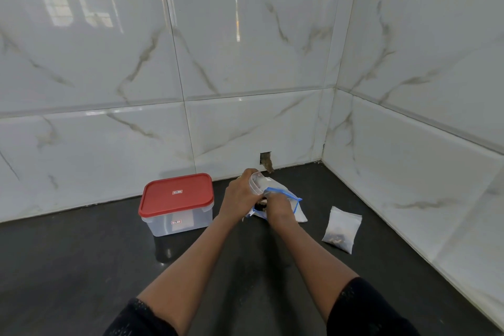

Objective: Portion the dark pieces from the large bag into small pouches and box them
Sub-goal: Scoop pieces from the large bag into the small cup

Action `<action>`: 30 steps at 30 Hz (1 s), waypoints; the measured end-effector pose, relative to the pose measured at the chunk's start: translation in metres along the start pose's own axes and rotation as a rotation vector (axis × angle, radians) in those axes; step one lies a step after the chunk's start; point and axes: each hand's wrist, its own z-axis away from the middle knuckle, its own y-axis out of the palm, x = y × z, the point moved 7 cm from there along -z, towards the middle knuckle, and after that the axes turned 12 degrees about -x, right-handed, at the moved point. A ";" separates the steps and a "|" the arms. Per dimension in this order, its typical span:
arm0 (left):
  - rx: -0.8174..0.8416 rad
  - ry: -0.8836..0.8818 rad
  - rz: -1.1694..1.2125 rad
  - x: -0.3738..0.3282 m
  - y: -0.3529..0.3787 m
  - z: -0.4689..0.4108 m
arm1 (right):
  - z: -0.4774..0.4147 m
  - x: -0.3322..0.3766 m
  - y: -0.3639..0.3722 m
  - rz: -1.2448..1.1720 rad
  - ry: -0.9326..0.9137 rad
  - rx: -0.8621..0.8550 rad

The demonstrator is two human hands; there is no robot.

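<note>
Reaching right hand (276, 206) into large bag (296, 209) — left hand (238, 195) gripping small pouch (256, 181).

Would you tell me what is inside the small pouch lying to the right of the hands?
The small pouch holds a little heap of dark and brownish pieces gathered at its near end; the rest looks empty. What the pieces are cannot be told.

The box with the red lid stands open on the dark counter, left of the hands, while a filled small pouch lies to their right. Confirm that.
Not quite: the head view shows the box closed, its red lid seated on top. The rest holds: it stands on the dark counter, left of the hands, and a filled small pouch lies to their right.
</note>
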 end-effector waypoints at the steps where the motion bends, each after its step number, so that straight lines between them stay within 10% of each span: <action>1: -0.001 -0.003 0.009 0.002 -0.002 0.000 | 0.001 0.001 -0.002 0.015 0.015 0.034; 30: -0.003 0.010 0.004 0.012 -0.010 0.002 | 0.001 0.014 0.005 0.156 -0.201 0.072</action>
